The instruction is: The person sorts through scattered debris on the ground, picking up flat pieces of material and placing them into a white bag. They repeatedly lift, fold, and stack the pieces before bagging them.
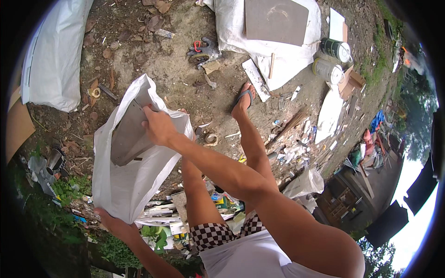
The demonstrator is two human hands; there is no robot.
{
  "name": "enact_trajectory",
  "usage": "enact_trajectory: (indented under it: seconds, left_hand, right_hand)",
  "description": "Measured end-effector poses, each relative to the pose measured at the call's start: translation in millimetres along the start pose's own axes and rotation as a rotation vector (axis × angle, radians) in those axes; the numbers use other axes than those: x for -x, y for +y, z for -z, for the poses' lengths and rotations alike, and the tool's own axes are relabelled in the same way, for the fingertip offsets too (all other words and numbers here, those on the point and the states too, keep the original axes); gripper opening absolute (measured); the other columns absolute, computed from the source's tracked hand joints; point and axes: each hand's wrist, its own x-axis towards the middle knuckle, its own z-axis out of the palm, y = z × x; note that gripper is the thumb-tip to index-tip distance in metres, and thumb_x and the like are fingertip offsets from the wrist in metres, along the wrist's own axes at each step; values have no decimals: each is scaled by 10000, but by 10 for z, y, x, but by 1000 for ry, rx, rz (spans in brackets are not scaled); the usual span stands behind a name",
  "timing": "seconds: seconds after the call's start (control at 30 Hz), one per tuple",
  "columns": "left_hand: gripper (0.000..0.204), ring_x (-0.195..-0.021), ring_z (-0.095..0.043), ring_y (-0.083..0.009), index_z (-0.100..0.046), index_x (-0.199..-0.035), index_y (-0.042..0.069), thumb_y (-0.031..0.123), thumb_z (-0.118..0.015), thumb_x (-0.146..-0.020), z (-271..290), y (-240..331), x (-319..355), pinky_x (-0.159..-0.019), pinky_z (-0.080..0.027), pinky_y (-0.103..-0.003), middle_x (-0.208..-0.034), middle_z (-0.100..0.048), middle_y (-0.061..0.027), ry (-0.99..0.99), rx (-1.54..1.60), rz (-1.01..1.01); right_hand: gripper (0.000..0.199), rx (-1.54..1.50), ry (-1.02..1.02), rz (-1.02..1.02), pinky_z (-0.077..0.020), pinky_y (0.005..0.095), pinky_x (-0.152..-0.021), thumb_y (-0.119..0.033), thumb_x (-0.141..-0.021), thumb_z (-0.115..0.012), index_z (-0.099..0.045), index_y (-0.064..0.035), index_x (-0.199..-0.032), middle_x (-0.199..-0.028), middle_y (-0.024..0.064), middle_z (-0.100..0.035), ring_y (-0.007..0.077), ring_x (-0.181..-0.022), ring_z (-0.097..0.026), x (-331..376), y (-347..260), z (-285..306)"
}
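A white woven sack (109, 194) hangs open-mouthed in front of me, left of my legs. My left hand (115, 225) is closed on its lower near edge, with most of the fingers hidden behind the fabric. Inside the mouth lies a flat grey board (130, 132), tilted against the sack's inner side. My right hand (161, 126) reaches over the sack's right rim, its fingers closed on the upper edge of that board. How far down the board goes is hidden by the sack.
A full white sack (55, 60) lies far left. Ahead are a work glove (211, 49), another white sack (232, 28) under a grey panel (278, 21), and two cans (334, 50). Scattered litter (296, 148) covers the dirt at right. My sandalled foot (242, 99) stands ahead.
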Motion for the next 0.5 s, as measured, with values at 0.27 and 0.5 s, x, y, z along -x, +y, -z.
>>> enact_trajectory:
  seconds: [0.27,0.5]
  left_hand:
    - [864,-1267,-565,-369,-402,-1484,-77,644,-474,-1014,-550,156,306,-1059,-514,-498,-1447,-495,-256,-37,-40,-41]
    - [592,-1055,-605,-267,-586,-1298,-45,494,-508,-1066,-1199,-511,265,-970,-451,-406,-1187,-641,-185,-290,-413,-154]
  right_hand:
    - [923,-22,-220,-514,-538,499,-946,-219,-871,-772,-185,43,-1534,-1195,288,-642,448,-1125,-657,-24,477,-622]
    - [282,-202,15,-34,-537,390,-865,-222,-874,-769,-694,-20,-1055,-822,179,-695,329,-1006,-659,904,-176,1707]
